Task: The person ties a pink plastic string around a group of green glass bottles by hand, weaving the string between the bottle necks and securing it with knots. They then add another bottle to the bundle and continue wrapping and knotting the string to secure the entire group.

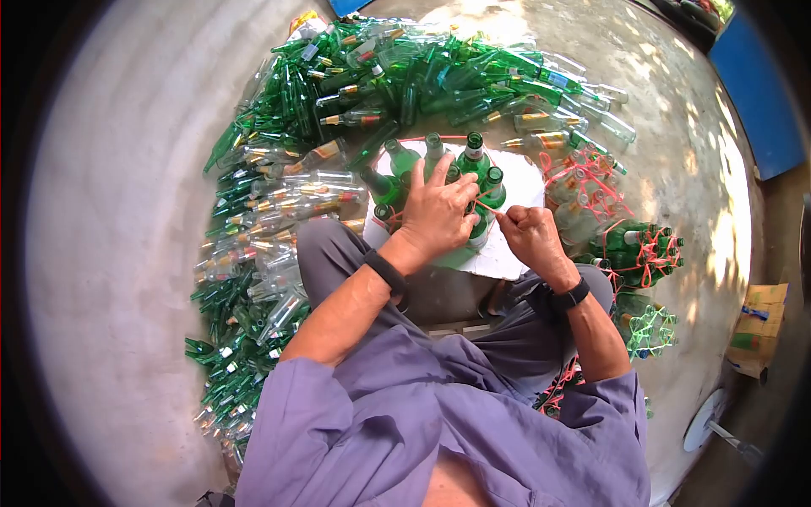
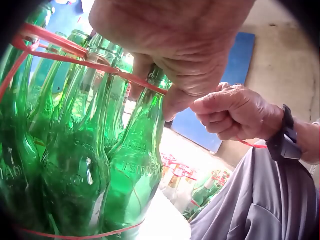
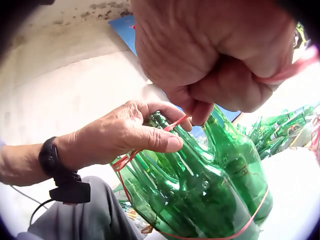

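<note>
A cluster of green bottles (image 1: 473, 159) stands upright on a white board (image 1: 525, 182) between the person's knees. Red twine (image 2: 107, 69) runs round the necks, and another strand (image 3: 235, 234) circles the bodies lower down. The left hand (image 1: 439, 211) lies over the near necks, its fingers spread and curled among them; in the right wrist view its thumb presses beside a neck near the twine. Just right of the bottles, the right hand (image 1: 536, 241) pinches the twine, which is stretched towards the cluster; its fingers are curled, with a red strand (image 3: 295, 67) coming out of the fist.
Loose green and clear bottles (image 1: 296, 93) lie heaped beyond the board and down the left side. Bundles tied with red twine (image 1: 646, 253) and a green-tied bundle (image 1: 649, 328) stand at the right. Farther right are a cardboard box (image 1: 759, 325) and a blue panel (image 1: 756, 93).
</note>
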Tool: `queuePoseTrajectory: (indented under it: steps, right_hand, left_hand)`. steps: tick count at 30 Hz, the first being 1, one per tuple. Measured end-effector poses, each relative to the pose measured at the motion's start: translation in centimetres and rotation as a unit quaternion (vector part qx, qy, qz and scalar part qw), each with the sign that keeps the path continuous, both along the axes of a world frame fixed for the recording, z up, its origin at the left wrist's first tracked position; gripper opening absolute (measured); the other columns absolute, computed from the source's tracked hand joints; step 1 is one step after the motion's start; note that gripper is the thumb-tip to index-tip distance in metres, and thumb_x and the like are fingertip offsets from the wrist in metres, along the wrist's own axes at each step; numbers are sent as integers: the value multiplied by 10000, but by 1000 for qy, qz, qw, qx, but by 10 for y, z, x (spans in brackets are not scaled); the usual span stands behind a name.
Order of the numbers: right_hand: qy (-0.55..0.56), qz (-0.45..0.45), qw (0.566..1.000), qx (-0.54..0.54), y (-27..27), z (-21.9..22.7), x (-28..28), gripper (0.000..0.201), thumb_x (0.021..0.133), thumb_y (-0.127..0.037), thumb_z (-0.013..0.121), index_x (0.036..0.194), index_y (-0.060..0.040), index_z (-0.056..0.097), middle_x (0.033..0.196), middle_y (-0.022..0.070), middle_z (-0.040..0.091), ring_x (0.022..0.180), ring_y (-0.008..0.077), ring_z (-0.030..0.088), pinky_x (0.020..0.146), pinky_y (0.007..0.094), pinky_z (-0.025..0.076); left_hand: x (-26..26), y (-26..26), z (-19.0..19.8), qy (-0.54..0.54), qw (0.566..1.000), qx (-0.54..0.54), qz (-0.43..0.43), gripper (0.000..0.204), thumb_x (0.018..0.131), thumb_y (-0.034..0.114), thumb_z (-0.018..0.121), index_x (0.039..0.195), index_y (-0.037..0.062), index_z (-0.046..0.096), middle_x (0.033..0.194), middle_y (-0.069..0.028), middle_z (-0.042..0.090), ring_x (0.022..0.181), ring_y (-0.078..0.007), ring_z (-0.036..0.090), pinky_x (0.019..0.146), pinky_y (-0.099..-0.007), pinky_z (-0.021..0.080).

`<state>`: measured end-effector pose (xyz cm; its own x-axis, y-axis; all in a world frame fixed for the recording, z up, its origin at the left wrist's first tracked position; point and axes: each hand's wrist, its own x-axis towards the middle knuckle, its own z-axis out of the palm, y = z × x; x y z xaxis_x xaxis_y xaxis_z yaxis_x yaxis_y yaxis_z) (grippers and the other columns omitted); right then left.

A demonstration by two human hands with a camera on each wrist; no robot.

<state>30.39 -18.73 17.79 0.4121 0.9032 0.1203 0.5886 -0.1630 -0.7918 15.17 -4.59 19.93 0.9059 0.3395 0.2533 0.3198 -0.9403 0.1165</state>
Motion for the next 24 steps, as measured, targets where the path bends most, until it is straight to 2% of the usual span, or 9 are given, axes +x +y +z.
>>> queuePoseTrajectory:
  steps: [5,6,8,12,15,17,21,24]
  right_hand:
    - [-6,-12,1000,-25,4,-5,7,342,925,-194,678,700,53,607,624,270,540,587,447,569,535,455,456]
    - [-8,-11,1000,-26,4,-2,7,342,925,-194,678,700,53,607,624,270,540,587,447,569,535,455,456]
    - [-44,12,998,44,4,6,8,326,914,-152,697,679,46,590,583,254,503,481,391,454,477,415,409]
    - [-110,42,993,15,5,24,12,329,917,-133,681,659,34,564,604,255,522,529,425,508,490,435,417]
    - [-185,91,978,37,6,25,16,316,920,-129,661,659,7,547,608,231,540,553,416,543,515,460,435]
    - [-259,120,958,11,10,31,16,241,892,-115,646,688,-22,560,636,192,567,599,398,586,554,478,456]
    - [-321,154,933,-48,35,58,22,157,852,-91,628,714,-32,581,678,157,599,631,367,615,580,472,473]
    - [-408,219,886,-14,63,64,36,40,773,-64,613,773,-24,605,708,163,627,661,353,652,577,469,491]
  left_hand:
    - [0,1,-2,1,1000,7,4,474,765,350,772,1160,106,672,1353,-16,625,1412,-334,389,1128,-644,243]
    - [-1,1,-2,7,1000,7,4,476,770,355,769,1166,110,671,1366,-17,614,1419,-335,382,1129,-647,243]
    - [-2,0,-3,9,1000,7,4,479,772,355,768,1170,108,669,1368,-19,612,1423,-336,377,1128,-649,245]
    - [-1,-3,-6,-2,1000,7,5,490,778,351,763,1187,101,663,1381,-28,600,1434,-340,363,1127,-650,248]
    - [-2,-5,-7,-5,1000,15,7,503,780,348,759,1203,94,657,1389,-39,593,1440,-344,355,1129,-649,247]
    - [-2,-4,-7,1,1000,12,10,511,781,347,758,1210,90,654,1393,-44,590,1442,-345,354,1128,-648,249]
    - [-3,-1,-7,-1,1000,2,8,506,776,321,767,1205,78,650,1395,-64,586,1447,-359,352,1116,-645,266]
    - [-1,3,-9,-15,1000,-14,2,489,762,290,781,1180,73,650,1381,-75,586,1448,-377,353,1105,-644,283]
